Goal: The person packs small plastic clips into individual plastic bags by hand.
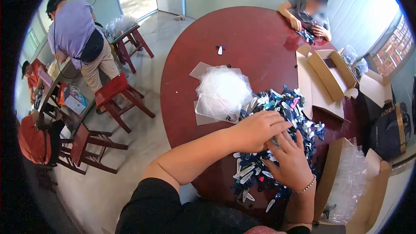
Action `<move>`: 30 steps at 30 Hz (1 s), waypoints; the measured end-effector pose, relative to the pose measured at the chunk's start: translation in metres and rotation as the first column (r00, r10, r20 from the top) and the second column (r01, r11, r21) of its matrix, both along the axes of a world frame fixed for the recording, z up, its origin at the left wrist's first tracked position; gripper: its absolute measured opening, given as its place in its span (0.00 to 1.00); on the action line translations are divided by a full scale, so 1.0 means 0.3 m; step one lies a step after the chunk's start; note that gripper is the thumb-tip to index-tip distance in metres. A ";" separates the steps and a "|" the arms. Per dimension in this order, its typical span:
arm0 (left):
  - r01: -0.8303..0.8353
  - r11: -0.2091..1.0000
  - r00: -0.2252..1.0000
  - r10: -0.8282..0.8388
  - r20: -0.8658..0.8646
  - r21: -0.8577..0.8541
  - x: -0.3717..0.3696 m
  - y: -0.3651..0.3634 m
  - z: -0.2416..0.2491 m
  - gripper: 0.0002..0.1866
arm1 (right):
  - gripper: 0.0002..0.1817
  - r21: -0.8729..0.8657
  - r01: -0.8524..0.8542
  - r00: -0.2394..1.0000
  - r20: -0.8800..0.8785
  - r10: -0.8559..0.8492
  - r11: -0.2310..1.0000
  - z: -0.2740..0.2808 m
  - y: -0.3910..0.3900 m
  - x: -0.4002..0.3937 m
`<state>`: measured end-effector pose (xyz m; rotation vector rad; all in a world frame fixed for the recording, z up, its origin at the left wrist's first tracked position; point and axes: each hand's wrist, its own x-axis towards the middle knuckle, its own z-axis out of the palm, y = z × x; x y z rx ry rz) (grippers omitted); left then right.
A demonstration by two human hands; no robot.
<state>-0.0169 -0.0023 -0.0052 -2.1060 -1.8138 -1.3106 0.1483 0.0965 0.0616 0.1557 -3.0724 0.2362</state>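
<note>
Over a large pile of hair clips (249,171), dark, white and blue with a few pink ones, my two hands meet. My left hand (258,132) reaches in from the left with its fingers bent together over the fingertips of the other hand. Bent fingers also show on my right hand (288,162), which has a beaded bracelet at the wrist. Whatever lies between the fingertips is small and mostly hidden. Left of the pile is a stack of clear plastic bags (223,93). A single clip (220,50) lies farther back on the red table (195,39).
Across the table a person (310,13) handles clips. Open cardboard boxes (331,73) stand at the right, and a nearer box (331,177) holds clear bags. To the left are red stools (115,91), a standing person (80,30) and others at another table.
</note>
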 end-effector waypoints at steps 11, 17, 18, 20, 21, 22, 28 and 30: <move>0.012 1.000 1.000 -0.012 0.019 0.015 0.010 0.012 -0.025 0.25 | 0.30 0.037 -0.055 0.988 -0.142 0.060 0.998 -0.067 0.030 -0.017; 0.030 0.999 0.998 -0.030 0.059 -0.011 -0.001 0.010 -0.021 0.24 | 0.25 -0.094 0.025 0.998 -0.061 -0.031 0.995 -0.065 0.012 -0.021; 0.031 0.998 0.999 -0.029 0.040 -0.048 -0.001 0.007 -0.016 0.22 | 0.23 -0.072 -0.019 0.991 -0.134 0.009 0.997 -0.080 0.021 -0.019; 0.006 0.999 1.000 -0.005 0.009 -0.050 -0.002 0.011 -0.031 0.22 | 0.22 -0.098 -0.056 0.991 -0.125 0.044 0.994 -0.065 0.034 -0.024; 0.012 0.996 0.998 -0.007 0.065 -0.086 -0.006 0.008 -0.033 0.22 | 0.20 -0.101 -0.034 0.989 -0.148 0.019 0.994 -0.041 0.022 -0.022; -0.025 0.986 0.997 0.037 0.066 -0.167 -0.005 -0.001 -0.006 0.21 | 0.20 -0.137 -0.053 0.978 -0.207 0.024 0.989 -0.035 0.026 -0.011; -0.186 0.969 0.971 0.206 0.120 -0.160 -0.001 0.007 0.016 0.21 | 0.22 -0.134 -0.014 0.961 -0.276 -0.024 0.991 0.002 0.072 0.041; -0.256 0.956 0.938 0.281 0.201 -0.141 -0.004 0.010 0.014 0.20 | 0.20 -0.148 0.043 0.938 -0.334 -0.090 0.988 0.020 0.121 0.068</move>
